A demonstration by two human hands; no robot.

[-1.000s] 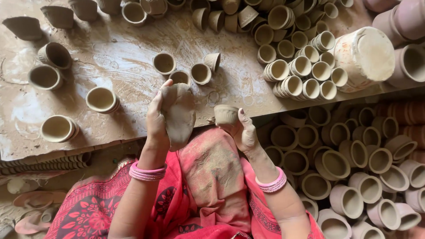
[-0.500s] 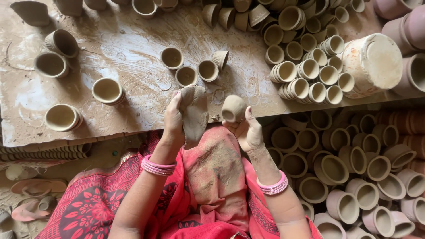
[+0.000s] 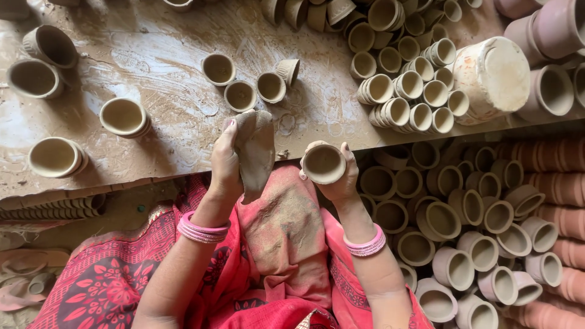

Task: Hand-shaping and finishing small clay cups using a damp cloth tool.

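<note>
Soft, even daylight fills the overhead view, with no glare. Short, faint shadows fall beside the small clay cups (image 3: 241, 95) on the dusty table (image 3: 152, 55). Focus is sharp across the middle. The corners look slightly stretched, and the lower left corner is dimmer and softer.

A single head-worn camera looks almost straight down — close over the person's lap and raised forearms — taking in the mud-smeared wooden table (image 3: 152, 55) ahead and heaped small clay cups (image 3: 463, 244) at right.
</note>
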